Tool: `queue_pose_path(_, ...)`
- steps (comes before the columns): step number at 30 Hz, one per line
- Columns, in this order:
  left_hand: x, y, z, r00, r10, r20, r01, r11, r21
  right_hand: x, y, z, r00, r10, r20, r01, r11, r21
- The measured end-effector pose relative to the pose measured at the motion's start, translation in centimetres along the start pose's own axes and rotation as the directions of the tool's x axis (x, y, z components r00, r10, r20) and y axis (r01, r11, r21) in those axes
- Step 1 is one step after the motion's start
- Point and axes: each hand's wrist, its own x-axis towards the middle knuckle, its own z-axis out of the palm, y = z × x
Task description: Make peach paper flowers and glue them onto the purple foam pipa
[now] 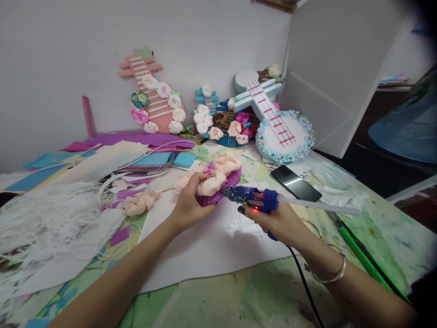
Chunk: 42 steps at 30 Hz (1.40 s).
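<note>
My left hand (191, 205) is closed around a purple craft piece (234, 178) covered with peach paper flowers (212, 183). In my right hand (280, 223) is a blue hot glue gun (254, 198), its red light lit and a long clear glue stick poking out of the back. The gun's nozzle points left, right at the edge of the purple piece; whether they touch I cannot tell. Both hands are above a white sheet of paper (205, 250) with pencil lines. A loose peach paper flower (139, 203) lies left of my left hand.
A tangle of white cord (51, 218) and coloured paper covers the left side. Decorated lute-shaped crafts (157, 102) lean on the wall, with a white and teal one (278, 130) farther right. A phone (295, 183), clear glue sticks (336, 175) and a green-handled cutter (365, 255) lie at right.
</note>
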Motion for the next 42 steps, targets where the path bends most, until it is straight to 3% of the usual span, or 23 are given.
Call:
queue_pose_path(7, -0.1, -0.1, 0.0, 0.998, 0.056, -0.013, -0.056, 0.998, 0.026, -0.3, -0.3, -0.2, 1.000, 0.012, 0.013, -0.013, 0.999, 0.042)
queue_pose_path(18, -0.2, -0.5, 0.2, 0.994, 0.093, -0.059, -0.093, 0.996, 0.004, -0.3, -0.1, -0.3, 0.989, 0.149, 0.012, -0.149, 0.985, 0.087)
queue_pose_path(25, -0.4, -0.9, 0.3, 0.993, 0.096, -0.063, -0.098, 0.995, -0.027, 0.0, 0.0, -0.5, 1.000, 0.026, -0.004, -0.026, 1.000, -0.009)
queue_pose_path(42, -0.5, -1.0, 0.3, 0.995, 0.078, -0.065, -0.081, 0.996, -0.047, 0.6, 0.3, -0.5, 0.996, -0.057, -0.067, 0.054, 0.997, -0.049)
